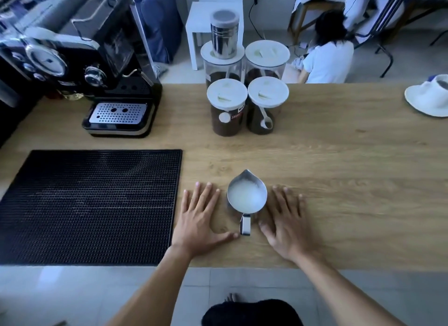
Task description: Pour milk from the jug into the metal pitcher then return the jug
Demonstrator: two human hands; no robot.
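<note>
Wooden counter (339, 160) spans frame; black mat (92, 204) at left, coffee machine (80, 66) behind it. Left hand (202, 219) and right hand (287, 222) lie flat, fingers spread, holding nothing. Metal pitcher (246, 196) stands between them, milk inside, spout pointing away, handle toward person, right thumb nearest it. Jug not in view; pour looks finished.
</note>
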